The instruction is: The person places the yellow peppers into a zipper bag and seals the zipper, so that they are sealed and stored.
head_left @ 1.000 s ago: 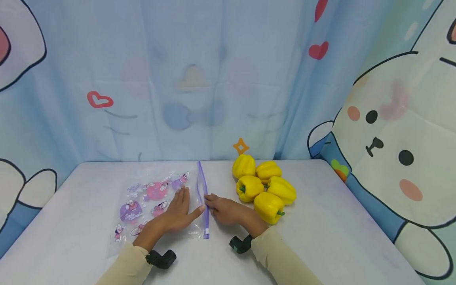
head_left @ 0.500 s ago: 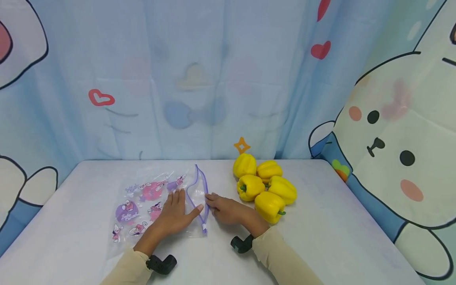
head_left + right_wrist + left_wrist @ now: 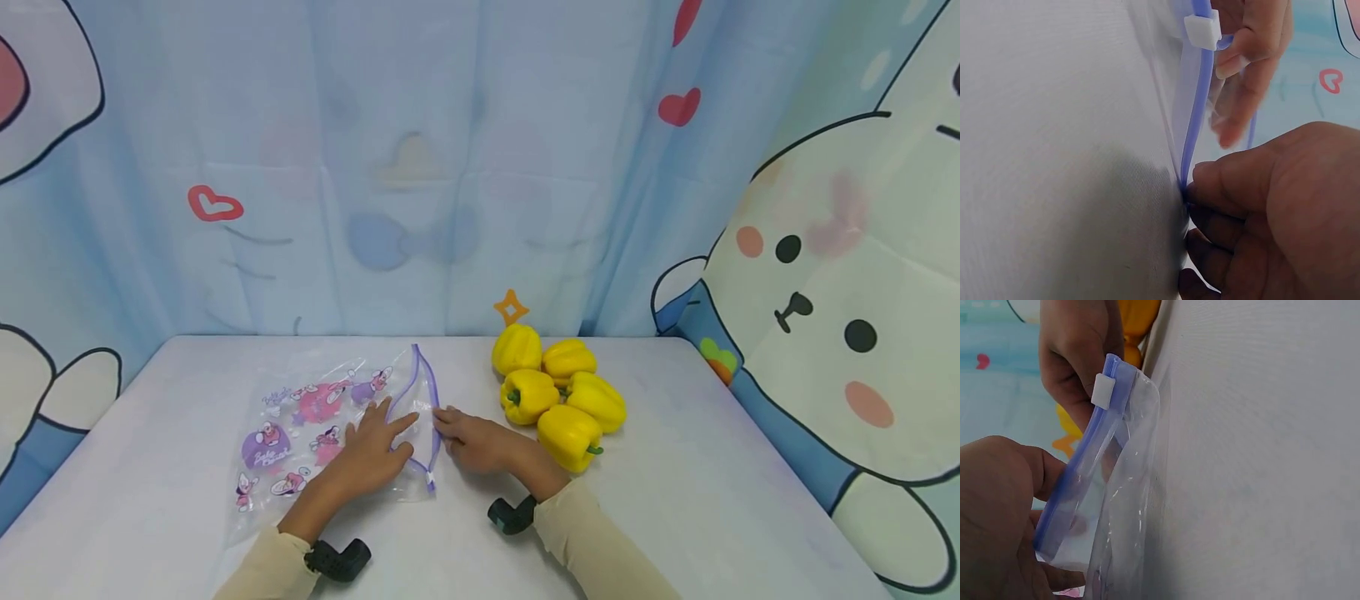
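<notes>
A clear zipper bag (image 3: 266, 447) with pink and purple cartoon prints lies flat on the white table, its purple-edged mouth facing right and parted. Over the mouth is my left hand (image 3: 367, 457), fingers spread, touching the upper layer. My right hand (image 3: 474, 442) pinches the lower purple zip strip (image 3: 1196, 119) between thumb and fingers, as the right wrist view shows. A white slider (image 3: 1103, 391) sits at the near end of the zip. Several yellow bell peppers (image 3: 570, 437) are grouped just beyond my right hand.
The white table (image 3: 712, 500) ends at a blue cartoon curtain (image 3: 390, 167) behind it. A large printed bear figure (image 3: 810, 350) covers the curtain at the right. Black wrist cameras (image 3: 339, 561) are worn on both wrists.
The bag's upper zip edge has pulled back leftward, so the mouth gapes. My left hand has gone from lying flat to spread, bent fingers near the mouth. My right hand stays at the strip.
</notes>
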`<state>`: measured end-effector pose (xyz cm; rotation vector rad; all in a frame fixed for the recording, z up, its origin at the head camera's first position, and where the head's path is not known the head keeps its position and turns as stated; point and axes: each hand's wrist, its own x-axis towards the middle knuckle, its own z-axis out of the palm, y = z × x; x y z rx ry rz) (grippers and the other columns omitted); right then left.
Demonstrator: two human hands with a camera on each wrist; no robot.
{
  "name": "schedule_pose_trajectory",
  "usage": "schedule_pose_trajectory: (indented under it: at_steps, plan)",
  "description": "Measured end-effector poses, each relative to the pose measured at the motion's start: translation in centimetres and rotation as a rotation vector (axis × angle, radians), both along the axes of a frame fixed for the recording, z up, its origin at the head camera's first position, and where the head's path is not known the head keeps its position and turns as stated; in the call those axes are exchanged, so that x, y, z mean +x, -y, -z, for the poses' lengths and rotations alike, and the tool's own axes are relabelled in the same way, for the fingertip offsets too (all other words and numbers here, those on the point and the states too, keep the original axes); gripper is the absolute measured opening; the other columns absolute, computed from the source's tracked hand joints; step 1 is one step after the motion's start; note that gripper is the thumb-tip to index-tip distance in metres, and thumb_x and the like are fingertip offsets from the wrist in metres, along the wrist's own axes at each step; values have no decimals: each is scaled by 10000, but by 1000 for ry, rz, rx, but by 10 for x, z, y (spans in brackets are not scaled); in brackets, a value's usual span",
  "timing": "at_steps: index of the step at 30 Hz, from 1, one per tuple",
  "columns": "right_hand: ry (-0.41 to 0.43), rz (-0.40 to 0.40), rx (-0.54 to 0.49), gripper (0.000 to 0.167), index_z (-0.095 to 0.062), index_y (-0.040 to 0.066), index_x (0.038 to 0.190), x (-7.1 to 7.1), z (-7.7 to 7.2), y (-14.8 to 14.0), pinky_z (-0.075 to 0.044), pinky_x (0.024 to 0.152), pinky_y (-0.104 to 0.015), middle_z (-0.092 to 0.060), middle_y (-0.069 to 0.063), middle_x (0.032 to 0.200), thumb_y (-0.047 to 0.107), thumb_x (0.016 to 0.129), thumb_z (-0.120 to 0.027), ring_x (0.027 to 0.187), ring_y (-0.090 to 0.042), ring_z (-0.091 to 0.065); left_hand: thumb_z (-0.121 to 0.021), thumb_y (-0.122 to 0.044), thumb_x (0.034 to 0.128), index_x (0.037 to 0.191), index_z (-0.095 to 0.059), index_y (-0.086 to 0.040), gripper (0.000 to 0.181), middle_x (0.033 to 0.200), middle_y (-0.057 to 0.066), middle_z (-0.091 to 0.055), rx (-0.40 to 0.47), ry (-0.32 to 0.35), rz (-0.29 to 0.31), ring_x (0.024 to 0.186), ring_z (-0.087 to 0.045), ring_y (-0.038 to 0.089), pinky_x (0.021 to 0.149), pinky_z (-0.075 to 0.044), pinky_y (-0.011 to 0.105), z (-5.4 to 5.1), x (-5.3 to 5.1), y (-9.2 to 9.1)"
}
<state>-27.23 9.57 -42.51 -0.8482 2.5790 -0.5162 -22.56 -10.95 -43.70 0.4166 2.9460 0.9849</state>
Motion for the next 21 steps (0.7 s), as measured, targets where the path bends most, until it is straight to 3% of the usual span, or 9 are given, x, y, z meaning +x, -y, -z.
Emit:
schedule_pose_trajectory:
  at_steps: [5, 12, 17, 21]
  plan:
    - [5, 13, 10, 493, -367, 120, 1504, 0, 0, -1, -199, 1156, -402, -235, 3, 1593, 185, 1023, -455, 1457, -204, -179, -506, -231, 930, 1467, -243, 138, 703, 1535, 301, -218, 6, 11, -17, 1427, -150, 440, 1085, -63, 689, 1, 0, 2]
    - [8, 21, -3, 492, -355, 110, 1506, 2, 0, -2, -184, 1159, -403, -221, 8, 1596, 175, 1026, -445, 1461, -202, -160, -544, -204, 920, 1492, -92, 132, 803, 1573, 283, -79, 121, -5, -26, 1439, -84, 426, 1098, -15, 663, 2, -3, 4]
    - [1, 24, 4, 503, -343, 119, 1513, 4, 0, -1, -179, 1160, -396, -218, 18, 1597, 179, 1026, -451, 1462, -187, -152, -579, -171, 909, 1501, -45, 115, 848, 1580, 277, -20, 215, -46, -78, 1440, -68, 416, 1140, -107, 544, 2, -4, 9]
    - [0, 25, 19, 505, -340, 135, 1516, 5, 0, 0, -178, 1159, -398, -215, 26, 1597, 186, 1026, -455, 1462, -179, -148, -569, -114, 890, 1495, -49, 130, 834, 1574, 293, -21, 266, -100, -94, 1444, -59, 408, 1151, -125, 517, 1, -6, 16]
